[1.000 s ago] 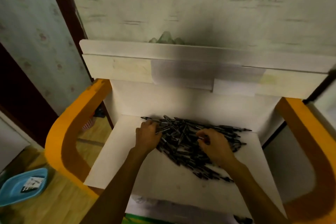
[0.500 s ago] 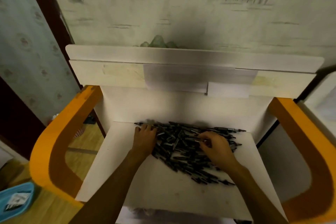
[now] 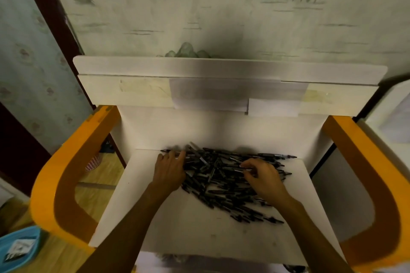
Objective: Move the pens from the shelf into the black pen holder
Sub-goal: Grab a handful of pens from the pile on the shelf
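Both hands [image 3: 169, 172] [image 3: 265, 178] on the pens [image 3: 221, 180], white shelf [image 3: 188, 224].

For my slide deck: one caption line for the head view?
Both hands, left and right, gather black pens heaped on a white shelf.

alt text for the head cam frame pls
Both hands work a heap of black pens on a white shelf: the left hand rests flat at its left edge, the right hand pinches pens. Orange side panels flank the shelf.
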The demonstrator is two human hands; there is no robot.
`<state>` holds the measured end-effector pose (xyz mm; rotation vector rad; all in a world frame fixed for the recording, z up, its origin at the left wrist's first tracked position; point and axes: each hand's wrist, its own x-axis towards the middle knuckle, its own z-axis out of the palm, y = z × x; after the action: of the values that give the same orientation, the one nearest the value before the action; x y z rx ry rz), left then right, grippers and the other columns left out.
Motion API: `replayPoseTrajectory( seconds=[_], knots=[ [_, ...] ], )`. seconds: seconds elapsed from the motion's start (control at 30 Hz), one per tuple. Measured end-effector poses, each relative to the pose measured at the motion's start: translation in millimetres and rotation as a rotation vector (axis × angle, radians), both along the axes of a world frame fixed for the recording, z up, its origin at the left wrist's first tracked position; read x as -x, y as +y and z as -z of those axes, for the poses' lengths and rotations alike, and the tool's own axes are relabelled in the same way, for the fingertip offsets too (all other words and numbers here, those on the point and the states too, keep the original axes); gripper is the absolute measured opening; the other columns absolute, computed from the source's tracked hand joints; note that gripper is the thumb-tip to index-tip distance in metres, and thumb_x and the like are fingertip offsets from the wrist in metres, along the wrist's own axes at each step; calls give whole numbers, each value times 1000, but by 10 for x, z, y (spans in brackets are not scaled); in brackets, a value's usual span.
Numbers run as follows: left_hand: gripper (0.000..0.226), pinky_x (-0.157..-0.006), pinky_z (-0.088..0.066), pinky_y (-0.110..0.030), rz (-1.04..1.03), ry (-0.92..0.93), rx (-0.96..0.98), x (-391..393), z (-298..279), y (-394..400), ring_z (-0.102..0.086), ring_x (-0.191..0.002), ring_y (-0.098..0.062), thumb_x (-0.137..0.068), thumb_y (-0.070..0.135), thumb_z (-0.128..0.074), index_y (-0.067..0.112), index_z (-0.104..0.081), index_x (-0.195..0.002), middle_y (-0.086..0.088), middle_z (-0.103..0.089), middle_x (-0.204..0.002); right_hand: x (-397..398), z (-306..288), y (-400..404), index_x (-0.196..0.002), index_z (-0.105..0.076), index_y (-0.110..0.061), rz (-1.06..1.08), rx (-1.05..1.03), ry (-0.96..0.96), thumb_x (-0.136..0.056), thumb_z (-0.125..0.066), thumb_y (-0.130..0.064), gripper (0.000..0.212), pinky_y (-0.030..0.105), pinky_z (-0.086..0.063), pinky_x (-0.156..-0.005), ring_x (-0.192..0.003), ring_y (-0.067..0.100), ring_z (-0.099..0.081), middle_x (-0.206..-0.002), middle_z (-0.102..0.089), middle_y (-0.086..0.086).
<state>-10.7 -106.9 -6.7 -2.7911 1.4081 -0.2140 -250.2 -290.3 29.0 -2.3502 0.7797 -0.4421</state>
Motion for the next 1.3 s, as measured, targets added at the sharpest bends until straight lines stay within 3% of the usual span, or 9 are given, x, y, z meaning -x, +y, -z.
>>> replayPoseTrajectory(
  seconds=[0.07, 0.17, 0.3, 0.4, 0.7, 0.83, 0.97, 1.17, 1.3],
  knots=[
    [40, -89, -43, -40, -77, 32, -6, 28, -7, 3, -66, -96, -30, -98, 38, -47, 19, -50, -133, -11, -65, -119, 14, 13, -6, -112, -67, -24, 7, -11, -2, -92, -63, -17, 21, 27, -54, -85, -93, 10, -63, -111, -65, -5],
    [33, -94, -42, -36, -120, 87, -83, 24, 4, 40, -61, -108, -24, -99, 32, -50, 17, -50, -128, -6, -60, -126, 39, 42, -17, -112, -68, -23, 11, -25, 2, -92, -64, -16, 21, 24, -53, -85, -94, 11, -63, -112, -65, -3],
    [25, -87, -44, -34, -96, 485, 249, -22, 127, 57, -57, -108, -34, -96, 6, -50, -1, -56, -119, -19, -58, -120, 64, 54, -26, -112, -68, -22, 9, -35, -3, -93, -63, -15, 21, 27, -54, -86, -96, 11, -64, -112, -66, -3],
    [29, -84, -48, -35, -118, 650, 397, 40, 55, 10, -58, -104, -31, -99, 13, -45, 3, -56, -124, -16, -60, -117, 69, 56, -19, -112, -68, -22, 6, -27, -11, -92, -64, -15, 21, 28, -55, -86, -95, 11, -64, -111, -66, -3],
    [62, -85, -51, -35, -42, 497, 184, 217, 48, -251, -58, -108, -21, -83, 72, -56, 25, -58, -124, 3, -55, -120, 127, 6, -7, -111, -69, -23, 16, -14, -25, -92, -64, -14, 22, 21, -52, -84, -93, 9, -63, -110, -65, -6],
    [46, -87, -52, -40, 97, 332, -6, 280, 78, -387, -55, -113, -23, -94, 59, -52, 22, -61, -120, -1, -56, -121, 192, -5, -24, -112, -69, -24, 18, -9, -32, -92, -64, -14, 23, 21, -52, -84, -93, 7, -62, -109, -65, -7],
    [37, -88, -51, -41, 119, 356, -44, 283, 120, -431, -53, -114, -24, -101, 45, -48, 18, -62, -121, -4, -53, -123, 245, 11, -68, -111, -70, -22, 19, -1, -38, -91, -64, -14, 22, 19, -52, -83, -91, 5, -62, -108, -66, -6],
    [32, -82, -53, -41, 29, 524, 111, 243, 205, -370, -60, -96, -26, -96, 11, -49, 6, -44, -126, -11, -61, -112, 267, 41, -117, -109, -70, -24, 23, -4, -39, -91, -64, -14, 21, 15, -50, -81, -91, 4, -62, -106, -67, -6],
    [26, -73, -47, -32, -182, 800, 389, 356, 108, -455, -60, -87, -20, -95, 28, -57, 12, -52, -114, -1, -62, -99, 258, 62, -112, -112, -69, -21, 27, -7, -21, -92, -63, -14, 22, 16, -50, -80, -92, 6, -63, -109, -66, -4]
  ],
)
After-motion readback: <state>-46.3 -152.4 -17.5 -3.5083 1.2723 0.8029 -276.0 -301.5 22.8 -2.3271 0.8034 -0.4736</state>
